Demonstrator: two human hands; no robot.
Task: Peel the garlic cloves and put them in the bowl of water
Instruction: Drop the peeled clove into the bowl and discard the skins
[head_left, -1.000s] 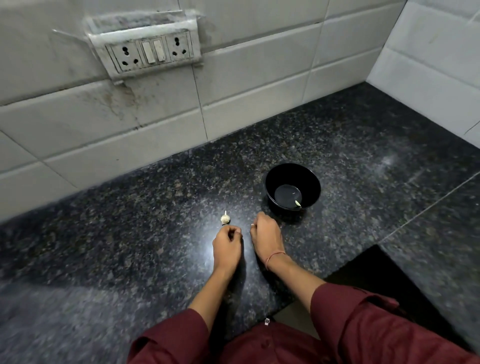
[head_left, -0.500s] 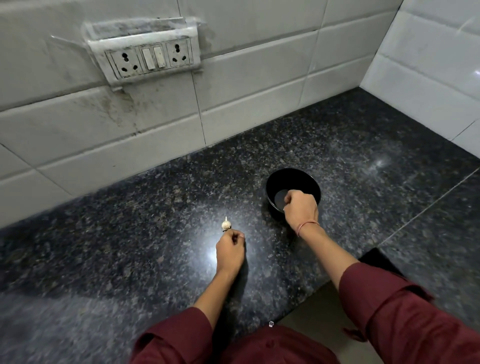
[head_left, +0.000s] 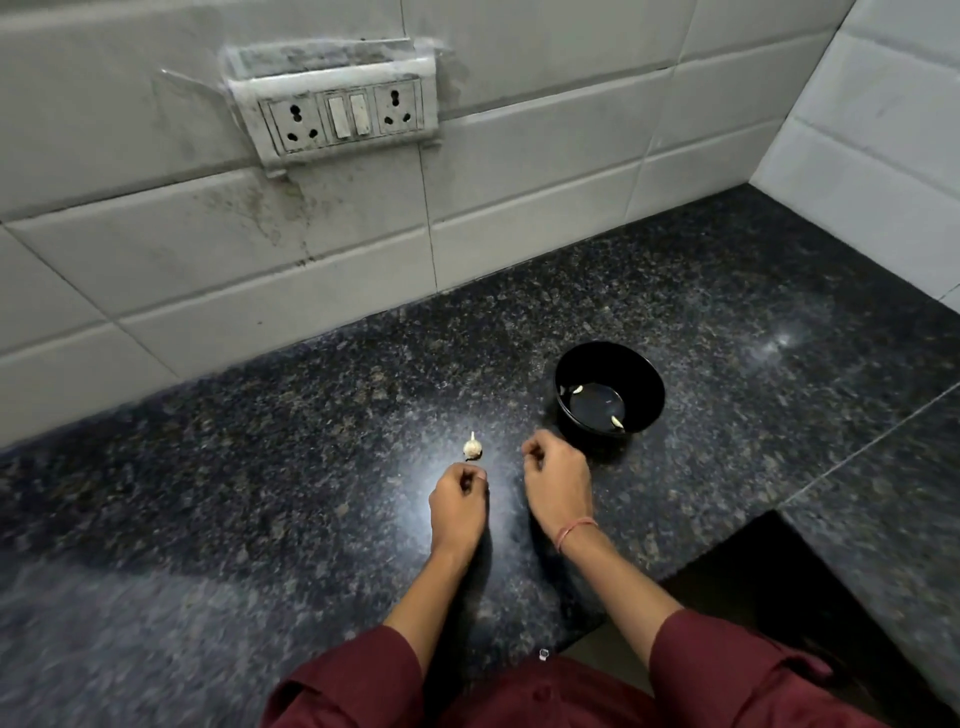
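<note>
A small garlic bulb (head_left: 471, 448) is seen standing on the dark speckled counter (head_left: 727, 322), its stem pointing up, just beyond the left hand (head_left: 460, 506) and apart from it. To the right and slightly farther off, a black bowl (head_left: 647, 382) is set on the counter, with water (head_left: 595, 402) in its bottom. Two pale peeled cloves are found in the water: one clove (head_left: 577, 388) at the far left edge of the pool and another clove (head_left: 617, 422) at its near right edge.

The left hand is held low over the counter with its fingers (head_left: 475, 475) curled in and the thumb laid against them; whether anything is pinched there cannot be told. The right hand (head_left: 558, 480) is placed between the bulb and the bowl, near both but touching neither, its fingers (head_left: 535, 452) likewise curled under, and what they enclose, if anything, cannot be told. A thread band (head_left: 574, 532) is worn on the right wrist, and maroon sleeves (head_left: 727, 670) are seen at the near edge.

A socket panel (head_left: 340, 111) is mounted on the tiled wall (head_left: 519, 171) behind the counter
</note>
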